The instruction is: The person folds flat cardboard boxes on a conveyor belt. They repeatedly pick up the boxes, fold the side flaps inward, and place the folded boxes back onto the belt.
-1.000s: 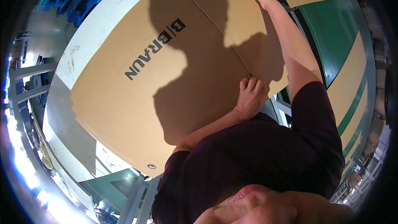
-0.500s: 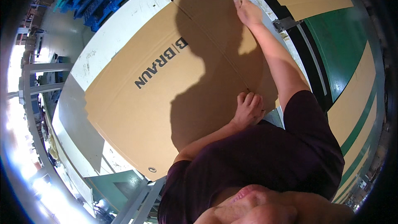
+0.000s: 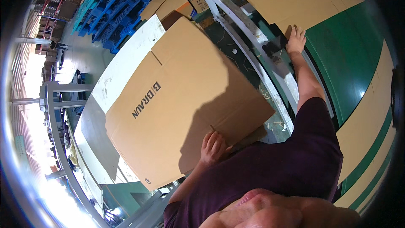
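A large flat brown cardboard sheet (image 3: pixel 168 97) with dark printing and cut slots lies across a white tabletop (image 3: pixel 122 55). My left hand (image 3: pixel 214 147) grips its near edge beside a slot, fingers curled over the top; the thumb is hidden. Out to the right, my right hand (image 3: pixel 296 41) has its fingers stretched and slightly apart. Its fingertips are at the near edge of another cardboard sheet (image 3: pixel 291 0), which lies over a green surface (image 3: pixel 341 50). Whether they press on that sheet or only meet its edge, I cannot tell.
A metal rail frame (image 3: pixel 249 29) runs between the table and the green surface, with scraps on the floor below. Stacked blue pallets (image 3: pixel 122 12) and cardboard boxes (image 3: pixel 196 0) stand at the back. More cardboard (image 3: pixel 367 131) lies at the right, and a grey metal frame (image 3: pixel 71 97) at the left.
My right hand has let go of the printed sheet's far right edge and moved right to the other sheet. The printed sheet's right side and my left hand have shifted left, uncovering the rail.
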### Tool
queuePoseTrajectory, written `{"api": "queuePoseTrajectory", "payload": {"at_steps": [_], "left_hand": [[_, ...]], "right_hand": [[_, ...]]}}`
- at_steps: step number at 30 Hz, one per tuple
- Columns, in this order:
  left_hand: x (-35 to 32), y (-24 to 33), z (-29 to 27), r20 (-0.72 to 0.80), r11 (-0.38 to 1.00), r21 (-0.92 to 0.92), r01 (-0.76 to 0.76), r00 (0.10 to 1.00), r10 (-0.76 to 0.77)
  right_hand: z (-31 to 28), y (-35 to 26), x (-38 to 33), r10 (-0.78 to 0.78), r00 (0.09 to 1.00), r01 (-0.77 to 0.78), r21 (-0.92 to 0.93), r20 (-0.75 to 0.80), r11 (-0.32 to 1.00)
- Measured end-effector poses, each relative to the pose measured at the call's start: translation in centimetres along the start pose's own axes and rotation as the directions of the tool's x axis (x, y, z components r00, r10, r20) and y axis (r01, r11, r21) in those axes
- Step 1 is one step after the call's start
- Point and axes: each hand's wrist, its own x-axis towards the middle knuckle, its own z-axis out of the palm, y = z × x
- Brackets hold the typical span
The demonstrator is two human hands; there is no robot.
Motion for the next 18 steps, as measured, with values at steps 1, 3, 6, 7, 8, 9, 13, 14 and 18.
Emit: {"api": "queuePoseTrajectory", "payload": {"at_steps": [1, 3, 6, 7, 8, 9, 13, 14, 18], "left_hand": [[0.2, 0.0, -0.1, 0.017, 1.000, -0.005, 0.003, 1.000, -0.003], [0.1, 0.3, -0.2, 0.045, 0.999, -0.012, 0.032, 0.998, -0.032], [0.4, 0.4, -0.1, 0.069, 0.999, -0.009, 0.048, 0.996, -0.048], [0.4, 0.5, 0.0, 0.067, 0.998, -0.009, 0.058, 0.996, -0.057], [0.3, 0.5, 0.1, 0.069, 0.998, 0.009, 0.068, 0.995, -0.068], [0.2, 0.5, 0.3, 0.065, 0.997, 0.023, 0.073, 0.995, -0.074], [0.6, 0.5, 0.3, 0.063, 0.997, 0.053, 0.055, 0.996, -0.059], [0.7, 0.5, 0.3, 0.048, 0.997, 0.058, 0.041, 0.998, -0.044], [0.5, 0.6, -0.2, 0.056, 0.995, 0.093, 0.029, 0.998, -0.034]], "right_hand": [[3.1, 1.6, 0.9, -0.005, 1.000, 0.005, -0.146, 0.003, 0.989], [3.7, 2.1, 2.1, -0.106, 0.993, 0.113, -0.222, 0.044, 0.968], [4.8, 3.6, 3.9, -0.258, 0.966, 0.253, -0.155, -0.011, 0.955], [4.4, 4.0, 4.2, -0.295, 0.955, 0.294, -0.115, 0.008, 0.949], [3.9, 4.4, 4.6, -0.332, 0.943, 0.333, -0.074, 0.027, 0.940], [2.8, 5.1, 4.9, -0.365, 0.930, 0.366, -0.037, 0.039, 0.930], [3.3, 5.5, 6.0, -0.433, 0.888, 0.437, -0.010, -0.155, 0.899], [2.6, 5.8, 6.1, -0.428, 0.886, 0.436, 0.009, -0.177, 0.900], [-4.3, 6.4, 5.9, -0.386, 0.860, 0.469, 0.216, -0.333, 0.857]]}}
